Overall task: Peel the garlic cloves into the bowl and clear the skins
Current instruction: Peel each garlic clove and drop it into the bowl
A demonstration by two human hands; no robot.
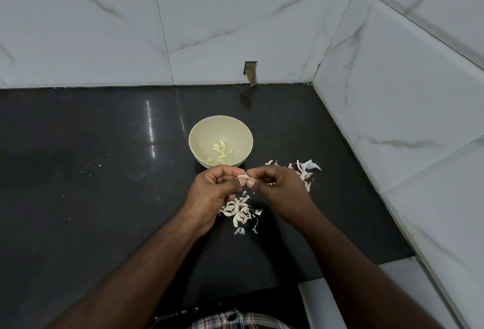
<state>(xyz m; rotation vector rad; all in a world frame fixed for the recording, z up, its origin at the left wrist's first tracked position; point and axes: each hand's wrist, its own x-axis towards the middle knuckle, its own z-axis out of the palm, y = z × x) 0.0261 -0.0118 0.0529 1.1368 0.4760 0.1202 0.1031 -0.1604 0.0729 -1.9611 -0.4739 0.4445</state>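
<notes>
A cream bowl [207, 126] stands on the black counter and holds several peeled garlic cloves [219, 151]. Just in front of it my left hand [214, 192] and my right hand [280, 192] meet, both pinching one small garlic clove [243, 176] between fingertips and thumbs. A pile of papery skins [239, 210] lies under and between my wrists. A second scatter of skins [305, 171] lies to the right, partly hidden behind my right hand.
The black counter [104, 197] runs into white marble-look tiled walls at the back and right. A small broken gap in the tile [251, 73] sits behind the bowl. A white ledge [327, 302] lies at the near right.
</notes>
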